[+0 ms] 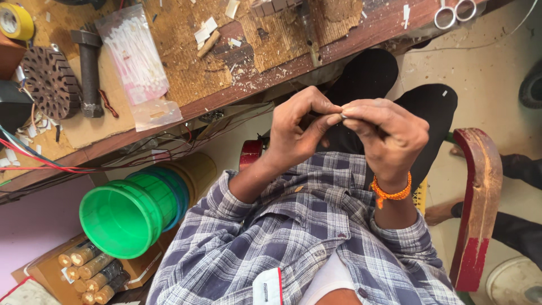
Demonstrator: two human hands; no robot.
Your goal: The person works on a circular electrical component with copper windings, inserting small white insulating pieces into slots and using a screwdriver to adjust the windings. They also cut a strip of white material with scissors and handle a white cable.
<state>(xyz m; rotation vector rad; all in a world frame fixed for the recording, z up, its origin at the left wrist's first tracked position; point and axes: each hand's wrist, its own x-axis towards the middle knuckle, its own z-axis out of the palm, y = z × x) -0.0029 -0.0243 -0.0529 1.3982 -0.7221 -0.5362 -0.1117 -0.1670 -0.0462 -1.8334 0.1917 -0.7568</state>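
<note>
Both hands meet in front of the person's chest, over the lap. The left hand (pixel 296 127) is curled, its thumb and fingertips pinched against those of the right hand (pixel 387 135), and together they nip a small pale piece (pixel 342 114), too small to tell what it is. The right wrist wears an orange thread band (pixel 390 194). Beyond the hands runs a worn wooden workbench (pixel 361 39); on it, up and to the left of the left hand, lie a clear bag of white sticks (pixel 135 53), a dark heavy bolt (pixel 89 68) and a slotted round metal core (pixel 49 82). Below the left forearm sit stacked green buckets (pixel 127 214). A red chair arm (pixel 477 209) stands beside the right forearm.
</note>
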